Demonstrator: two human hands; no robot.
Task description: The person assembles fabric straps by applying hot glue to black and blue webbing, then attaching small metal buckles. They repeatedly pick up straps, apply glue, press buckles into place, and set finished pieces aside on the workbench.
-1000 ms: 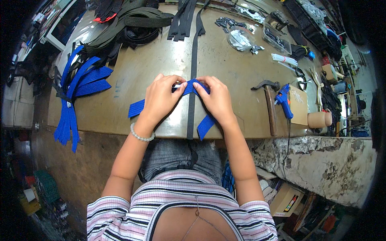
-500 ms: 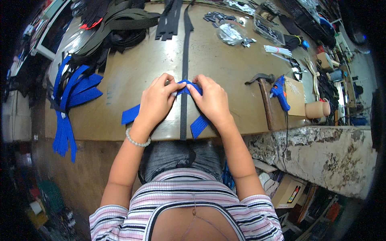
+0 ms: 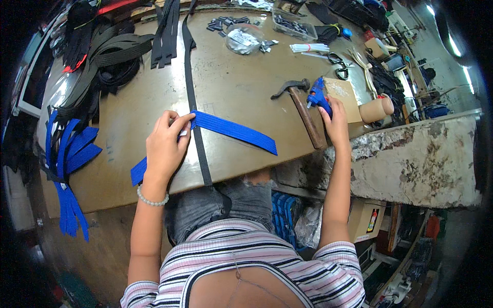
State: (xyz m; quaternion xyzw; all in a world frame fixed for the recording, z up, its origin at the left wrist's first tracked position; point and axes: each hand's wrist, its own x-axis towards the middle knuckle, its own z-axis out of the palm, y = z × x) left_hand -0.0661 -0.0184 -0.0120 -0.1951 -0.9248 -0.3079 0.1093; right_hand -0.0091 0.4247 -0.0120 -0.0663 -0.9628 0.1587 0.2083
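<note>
My left hand [image 3: 165, 141] pinches a blue webbing strap [image 3: 236, 132] at its bend, beside a long black strap [image 3: 201, 154] that runs up the table. From the pinch, one end of the blue strap slants out to the right, flat on the table. Its other end shows under my left wrist. A small white thing, hard to make out, is by my left fingers. Over at the right, my right hand [image 3: 338, 123] is closed around the handle of a blue glue gun [image 3: 317, 96], whose nozzle points left. My palm hides part of the handle.
A hammer [image 3: 306, 118] lies just left of the glue gun, with cardboard [image 3: 345, 97] and a brown roll [image 3: 377, 109] to the right. Blue straps [image 3: 67, 179] hang over the left edge. Coiled dark webbing [image 3: 120, 51], a bag [image 3: 244, 41] and a plastic box [image 3: 295, 28] sit farther back.
My right hand has let go of the blue strap and moved right to the glue gun. The strap's right end now lies extended. The view has turned toward the right.
</note>
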